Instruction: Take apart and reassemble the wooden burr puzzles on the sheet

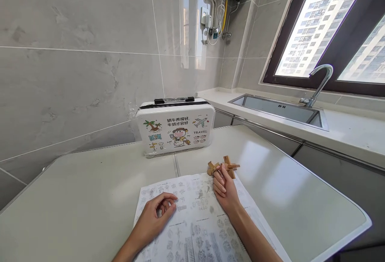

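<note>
My right hand (224,189) is closed around a small wooden puzzle (226,167) of crossed sticks, held at the far edge of a printed instruction sheet (195,222). My left hand (156,214) rests palm down on the left part of that sheet, fingers curled loosely, holding nothing. The sheet lies flat on a white table (90,190) and is covered with small diagrams.
A white case (176,127) with cartoon travel pictures stands upright at the table's back, against the tiled wall. To the right are a counter with a steel sink (279,107) and a curved tap (320,83) under a window. The table's right edge is rounded.
</note>
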Action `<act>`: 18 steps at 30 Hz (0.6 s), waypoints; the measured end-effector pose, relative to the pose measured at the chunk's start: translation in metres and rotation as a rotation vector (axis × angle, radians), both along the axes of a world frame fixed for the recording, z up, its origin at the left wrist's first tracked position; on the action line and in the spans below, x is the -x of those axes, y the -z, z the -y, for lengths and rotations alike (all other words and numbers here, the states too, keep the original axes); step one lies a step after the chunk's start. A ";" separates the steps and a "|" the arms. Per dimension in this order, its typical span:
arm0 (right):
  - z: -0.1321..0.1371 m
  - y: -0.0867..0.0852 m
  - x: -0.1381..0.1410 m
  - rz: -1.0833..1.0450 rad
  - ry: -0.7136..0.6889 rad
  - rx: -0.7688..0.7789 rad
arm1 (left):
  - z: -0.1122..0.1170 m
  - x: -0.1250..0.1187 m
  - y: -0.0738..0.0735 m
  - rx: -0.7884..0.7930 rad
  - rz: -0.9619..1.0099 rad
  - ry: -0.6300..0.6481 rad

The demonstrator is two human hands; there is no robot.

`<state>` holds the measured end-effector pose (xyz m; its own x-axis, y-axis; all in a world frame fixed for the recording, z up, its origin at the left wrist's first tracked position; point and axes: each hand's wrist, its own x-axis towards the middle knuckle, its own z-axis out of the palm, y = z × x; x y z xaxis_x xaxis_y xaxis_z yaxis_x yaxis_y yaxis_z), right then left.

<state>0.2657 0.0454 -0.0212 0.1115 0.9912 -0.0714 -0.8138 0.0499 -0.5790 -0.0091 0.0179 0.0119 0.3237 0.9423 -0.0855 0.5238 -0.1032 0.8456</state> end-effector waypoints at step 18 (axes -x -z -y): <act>0.019 -0.009 0.038 0.790 -0.094 -0.112 | 0.001 -0.002 0.001 -0.036 0.018 0.005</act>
